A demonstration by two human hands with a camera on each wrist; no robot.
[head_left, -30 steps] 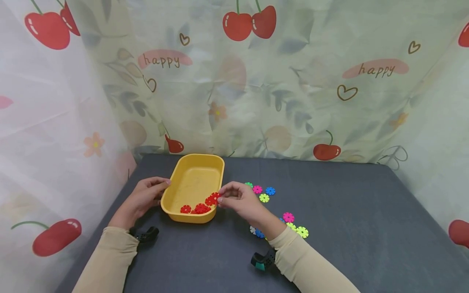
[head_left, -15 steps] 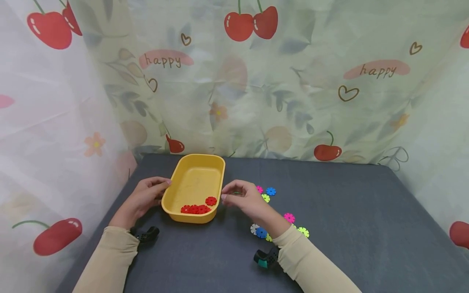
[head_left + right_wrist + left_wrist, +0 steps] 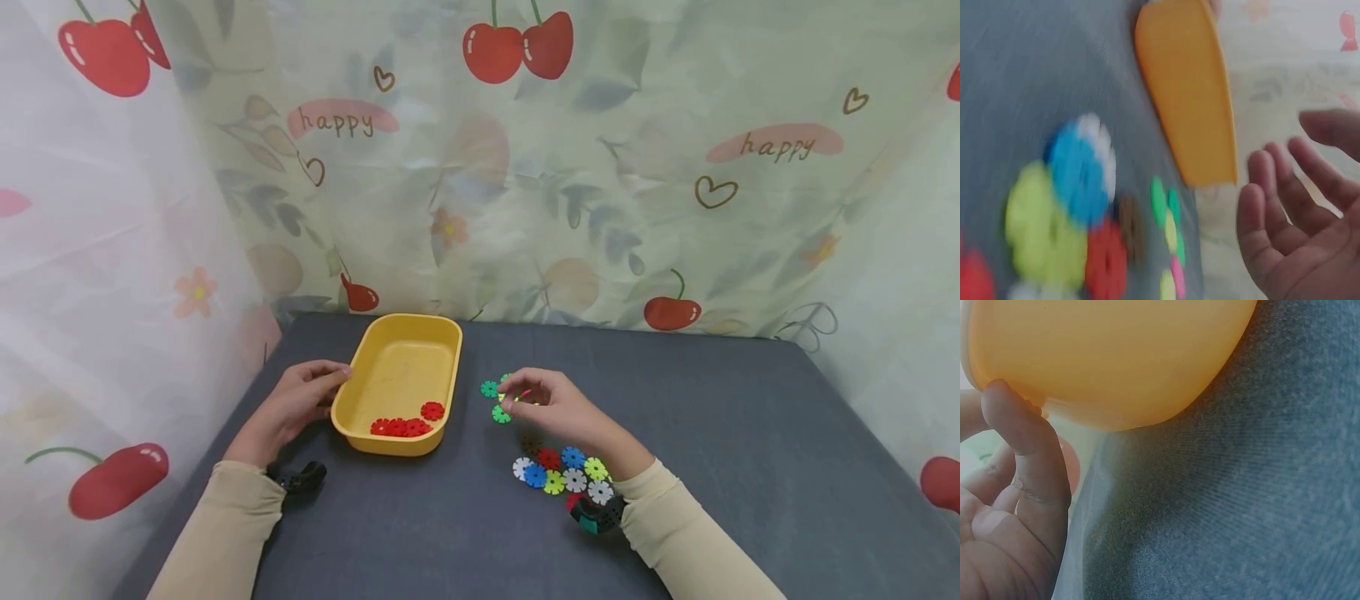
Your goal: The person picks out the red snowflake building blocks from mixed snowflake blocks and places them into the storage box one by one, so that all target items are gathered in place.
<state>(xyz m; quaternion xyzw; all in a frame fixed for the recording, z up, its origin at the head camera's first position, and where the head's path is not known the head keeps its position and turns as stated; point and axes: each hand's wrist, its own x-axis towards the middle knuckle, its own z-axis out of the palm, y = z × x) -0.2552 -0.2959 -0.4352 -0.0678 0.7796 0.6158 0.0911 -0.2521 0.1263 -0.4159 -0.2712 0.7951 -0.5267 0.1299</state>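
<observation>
My left hand (image 3: 303, 398) holds the left rim of a yellow plastic tub (image 3: 405, 375), with the thumb (image 3: 1007, 406) against its outer wall in the left wrist view. Inside the tub's near end lie several red snowflake discs (image 3: 401, 427). To the right of the tub my right hand (image 3: 558, 408) hovers over the table, fingers loosely curved. Nothing shows in its fingers (image 3: 1266, 181) in the right wrist view. Green snowflake discs (image 3: 500, 413) lie by its fingertips, and pink and yellow ones there are partly hidden behind the hand.
A cluster of mixed discs, including a blue disc (image 3: 535, 476), a white disc (image 3: 574, 480) and a red disc (image 3: 549, 458), lies under the right wrist. The dark grey table (image 3: 750, 450) is bounded by a patterned cloth (image 3: 570, 208) at the back and sides.
My right hand released a red snowflake disc into the tub and withdrew to the right, over the green discs. The left hand keeps its place on the rim.
</observation>
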